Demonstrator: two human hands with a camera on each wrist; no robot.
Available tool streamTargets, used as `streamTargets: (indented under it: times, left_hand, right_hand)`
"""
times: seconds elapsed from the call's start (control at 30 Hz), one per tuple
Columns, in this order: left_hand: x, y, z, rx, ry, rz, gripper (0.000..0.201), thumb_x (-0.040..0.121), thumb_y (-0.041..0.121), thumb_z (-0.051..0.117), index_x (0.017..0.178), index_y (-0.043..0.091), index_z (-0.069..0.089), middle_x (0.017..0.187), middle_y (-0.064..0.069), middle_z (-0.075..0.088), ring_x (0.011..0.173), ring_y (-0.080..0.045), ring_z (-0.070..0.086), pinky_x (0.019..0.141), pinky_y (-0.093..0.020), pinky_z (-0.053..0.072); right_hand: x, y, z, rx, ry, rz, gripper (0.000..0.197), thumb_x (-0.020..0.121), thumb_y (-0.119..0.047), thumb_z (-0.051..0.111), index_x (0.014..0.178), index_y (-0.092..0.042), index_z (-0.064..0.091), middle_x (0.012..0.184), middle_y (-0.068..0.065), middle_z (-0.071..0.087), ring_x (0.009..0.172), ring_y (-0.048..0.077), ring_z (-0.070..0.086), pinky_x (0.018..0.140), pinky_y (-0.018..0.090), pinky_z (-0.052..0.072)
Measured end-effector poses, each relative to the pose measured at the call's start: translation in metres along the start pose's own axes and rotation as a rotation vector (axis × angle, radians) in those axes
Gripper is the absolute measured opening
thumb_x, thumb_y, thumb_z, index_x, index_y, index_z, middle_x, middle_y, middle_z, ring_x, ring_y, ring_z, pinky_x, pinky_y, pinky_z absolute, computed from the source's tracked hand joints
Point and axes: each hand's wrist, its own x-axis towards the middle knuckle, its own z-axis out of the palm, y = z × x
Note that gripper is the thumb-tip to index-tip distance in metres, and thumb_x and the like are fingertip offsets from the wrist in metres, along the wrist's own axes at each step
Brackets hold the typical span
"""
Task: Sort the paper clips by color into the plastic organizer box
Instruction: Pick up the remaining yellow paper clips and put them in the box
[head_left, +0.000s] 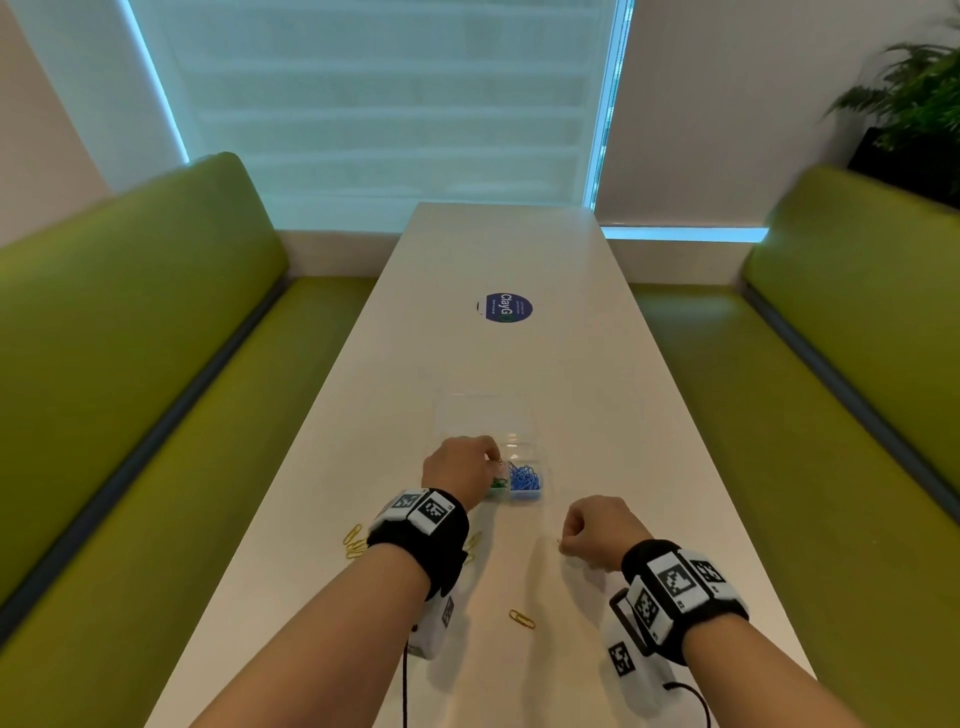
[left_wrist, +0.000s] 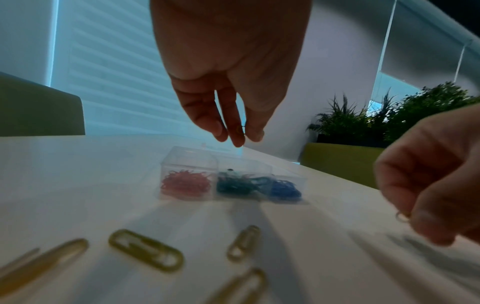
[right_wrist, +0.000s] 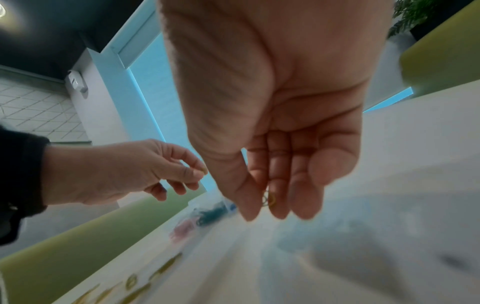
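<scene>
A clear plastic organizer box (head_left: 521, 498) lies open on the white table, and its compartments hold red clips (left_wrist: 185, 183), green clips (left_wrist: 235, 185) and blue clips (head_left: 524, 478). My left hand (head_left: 493, 460) hovers just above the box and pinches a small yellow clip (right_wrist: 203, 169) between thumb and fingertips. Nearer to me and to the right, my right hand (head_left: 566, 543) is curled low over the table. It pinches another yellow clip (right_wrist: 269, 198). Loose yellow clips (head_left: 356, 543) lie on the table by my left wrist, and one (head_left: 522, 618) lies between my arms.
The box's clear lid (head_left: 483, 415) lies open behind it. A round blue sticker (head_left: 504, 307) is farther up the long table (head_left: 597, 389). Green benches (head_left: 156, 364) flank both sides. Plants (head_left: 914, 104) stand at the far right.
</scene>
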Motion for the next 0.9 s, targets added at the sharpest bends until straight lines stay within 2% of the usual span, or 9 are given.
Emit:
streamTargets:
  times: [0.1, 0.17, 0.23, 0.3, 0.47, 0.6, 0.67, 0.9]
  left_hand:
    - [0.015, -0.007, -0.001, 0.043, 0.048, -0.018, 0.025, 0.096, 0.022, 0.047, 0.113, 0.023, 0.066, 0.113, -0.004, 0.063, 0.114, -0.021, 0.051, 0.085, -0.033, 0.045]
    - [0.025, -0.010, 0.000, 0.055, 0.082, -0.026, 0.026, 0.097, 0.021, 0.047, 0.114, 0.022, 0.066, 0.114, -0.004, 0.061, 0.120, -0.021, 0.044, 0.087, -0.033, 0.045]
    - [0.035, -0.012, 0.002, 0.064, 0.100, -0.036, 0.028, 0.097, 0.016, 0.047, 0.116, 0.022, 0.066, 0.117, -0.004, 0.059, 0.123, -0.020, 0.040, 0.087, -0.032, 0.045]
    - [0.045, -0.013, 0.004, 0.068, 0.094, -0.039, 0.033, 0.097, 0.009, 0.045, 0.119, 0.022, 0.065, 0.119, -0.004, 0.059, 0.125, -0.020, 0.039, 0.088, -0.032, 0.046]
    - [0.058, -0.013, 0.007, 0.098, 0.015, -0.037, 0.043, 0.095, 0.002, 0.039, 0.126, 0.024, 0.060, 0.125, -0.005, 0.058, 0.128, -0.019, 0.039, 0.097, -0.032, 0.043]
    - [0.060, -0.016, 0.011, 0.081, -0.035, -0.066, 0.044, 0.093, 0.004, 0.042, 0.127, 0.028, 0.059, 0.130, -0.006, 0.052, 0.117, -0.018, 0.053, 0.097, -0.029, 0.044]
    - [0.060, -0.017, 0.012, 0.072, -0.039, -0.069, 0.041, 0.094, 0.007, 0.044, 0.126, 0.028, 0.059, 0.130, -0.006, 0.050, 0.115, -0.018, 0.055, 0.097, -0.029, 0.044]
    - [0.055, -0.018, 0.010, 0.026, 0.011, -0.047, 0.037, 0.093, 0.007, 0.043, 0.121, 0.022, 0.062, 0.117, -0.005, 0.062, 0.123, -0.016, 0.044, 0.094, -0.032, 0.044]
  right_hand:
    - [0.007, -0.001, -0.007, 0.001, 0.049, -0.045, 0.019, 0.084, -0.016, 0.060, 0.067, -0.024, 0.055, 0.085, -0.006, 0.059, 0.090, 0.014, 0.059, 0.087, 0.029, 0.053]
    - [0.012, -0.001, -0.010, 0.002, 0.071, -0.057, 0.011, 0.086, -0.015, 0.057, 0.079, -0.021, 0.064, 0.089, -0.006, 0.060, 0.092, 0.013, 0.058, 0.087, 0.028, 0.051]
    - [0.016, 0.000, -0.012, 0.006, 0.095, -0.066, 0.015, 0.087, -0.015, 0.055, 0.092, -0.017, 0.069, 0.093, -0.003, 0.063, 0.093, 0.013, 0.058, 0.088, 0.027, 0.051]
    - [0.020, 0.001, -0.014, 0.011, 0.121, -0.071, 0.019, 0.087, -0.015, 0.054, 0.098, -0.016, 0.070, 0.100, -0.002, 0.067, 0.097, 0.014, 0.060, 0.089, 0.027, 0.050]
    - [0.028, 0.005, -0.018, 0.009, 0.142, -0.066, 0.020, 0.088, -0.017, 0.054, 0.100, -0.019, 0.070, 0.105, -0.003, 0.068, 0.100, 0.013, 0.060, 0.091, 0.029, 0.050]
    - [0.035, 0.004, -0.021, 0.013, 0.159, -0.066, 0.020, 0.089, -0.016, 0.054, 0.101, -0.019, 0.070, 0.106, -0.003, 0.068, 0.101, 0.013, 0.060, 0.091, 0.028, 0.050]
    - [0.040, 0.002, -0.023, 0.014, 0.163, -0.067, 0.019, 0.089, -0.016, 0.054, 0.100, -0.019, 0.070, 0.106, -0.003, 0.067, 0.100, 0.013, 0.060, 0.090, 0.027, 0.050]
    - [0.061, -0.021, -0.029, 0.030, 0.217, -0.055, 0.022, 0.089, -0.014, 0.051, 0.104, -0.019, 0.067, 0.105, 0.000, 0.065, 0.098, 0.017, 0.059, 0.087, 0.029, 0.049]
